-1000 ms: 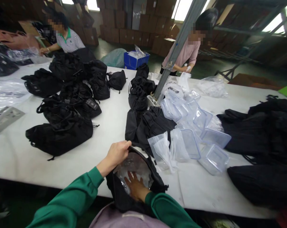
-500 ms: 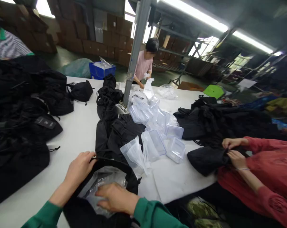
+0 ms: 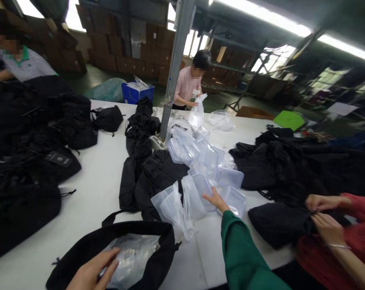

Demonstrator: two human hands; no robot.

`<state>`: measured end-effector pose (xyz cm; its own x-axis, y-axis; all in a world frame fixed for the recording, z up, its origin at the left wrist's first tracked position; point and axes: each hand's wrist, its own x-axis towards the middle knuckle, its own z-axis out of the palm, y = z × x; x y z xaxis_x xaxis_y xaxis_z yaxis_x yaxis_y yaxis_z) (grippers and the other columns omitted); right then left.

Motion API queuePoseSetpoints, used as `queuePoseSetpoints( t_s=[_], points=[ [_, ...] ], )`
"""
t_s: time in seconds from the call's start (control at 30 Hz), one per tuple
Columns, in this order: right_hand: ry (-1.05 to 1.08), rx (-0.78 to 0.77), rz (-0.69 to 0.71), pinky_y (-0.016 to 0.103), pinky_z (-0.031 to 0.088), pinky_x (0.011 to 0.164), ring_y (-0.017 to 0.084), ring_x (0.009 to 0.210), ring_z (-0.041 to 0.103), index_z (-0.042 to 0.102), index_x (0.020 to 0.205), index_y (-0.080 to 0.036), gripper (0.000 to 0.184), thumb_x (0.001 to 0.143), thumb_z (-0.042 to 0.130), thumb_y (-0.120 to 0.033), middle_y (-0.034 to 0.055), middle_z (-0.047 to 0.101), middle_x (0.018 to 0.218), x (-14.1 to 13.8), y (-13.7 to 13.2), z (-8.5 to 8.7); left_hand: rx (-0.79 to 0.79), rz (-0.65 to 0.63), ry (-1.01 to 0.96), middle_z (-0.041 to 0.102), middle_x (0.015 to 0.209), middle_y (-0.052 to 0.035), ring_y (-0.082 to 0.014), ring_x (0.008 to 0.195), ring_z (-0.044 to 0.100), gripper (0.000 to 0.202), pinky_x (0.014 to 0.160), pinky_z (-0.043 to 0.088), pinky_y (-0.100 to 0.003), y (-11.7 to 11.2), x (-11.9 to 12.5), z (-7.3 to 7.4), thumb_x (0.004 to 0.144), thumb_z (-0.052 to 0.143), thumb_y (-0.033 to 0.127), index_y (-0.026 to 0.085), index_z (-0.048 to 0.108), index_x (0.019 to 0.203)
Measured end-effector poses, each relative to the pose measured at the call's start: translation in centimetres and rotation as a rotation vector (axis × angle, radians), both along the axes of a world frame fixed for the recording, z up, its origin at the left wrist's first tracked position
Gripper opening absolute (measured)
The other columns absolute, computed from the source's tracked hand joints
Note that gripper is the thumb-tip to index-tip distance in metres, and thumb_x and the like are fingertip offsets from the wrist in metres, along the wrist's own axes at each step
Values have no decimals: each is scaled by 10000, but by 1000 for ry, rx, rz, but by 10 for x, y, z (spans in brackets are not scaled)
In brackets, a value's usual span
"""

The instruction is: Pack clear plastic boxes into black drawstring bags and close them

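Note:
In front of me a black drawstring bag (image 3: 166,249) lies with its mouth wide open, and a clear plastic bag (image 3: 131,257) sits inside it. My left hand (image 3: 93,270) is over the near left rim, fingers stretched toward the plastic and slightly apart; its lower part is cut off by the frame. My right hand (image 3: 216,200) is stretched forward to the clear plastic boxes, its fingers extended beside a clear box (image 3: 202,187). Whether it touches that box I cannot tell. Another clear box (image 3: 234,201) lies just right of it. White translucent pouches (image 3: 170,203) lie to its left.
Black bags (image 3: 28,193) are heaped at left, more black fabric (image 3: 158,173) lies mid-table. A metal post (image 3: 173,72) rises from the table. On the right, a co-worker's hands (image 3: 324,217) handle a black bag (image 3: 281,221). A person in pink (image 3: 185,86) handles plastic across the table.
My right hand has left the plastic inside the bag and reached forward right to the clear boxes. My left hand has shifted from the far rim down toward me.

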<state>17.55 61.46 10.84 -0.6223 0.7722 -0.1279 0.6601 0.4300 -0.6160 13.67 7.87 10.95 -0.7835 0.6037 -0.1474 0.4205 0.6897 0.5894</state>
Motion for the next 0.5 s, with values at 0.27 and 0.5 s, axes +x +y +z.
queuePoseSetpoints(
  t_s=[0.27,0.5],
  points=[
    [-149,231,-3,543,385,1013,447,1226,479,440,1356,-22,954,618,747,-544,312,518,1293,-22,1,3,-276,-145,-352,660,1189,-124,-331,1093,601,684,987,452,-454,24,14,61,768,583,671,217,595,1279],
    [265,166,8,495,451,983,365,1137,568,474,1362,-219,927,593,706,-683,211,563,1273,25,-51,118,-218,-364,-332,662,1159,-98,-329,1055,614,633,971,435,-450,31,18,69,781,592,634,293,547,1313]
  ],
)
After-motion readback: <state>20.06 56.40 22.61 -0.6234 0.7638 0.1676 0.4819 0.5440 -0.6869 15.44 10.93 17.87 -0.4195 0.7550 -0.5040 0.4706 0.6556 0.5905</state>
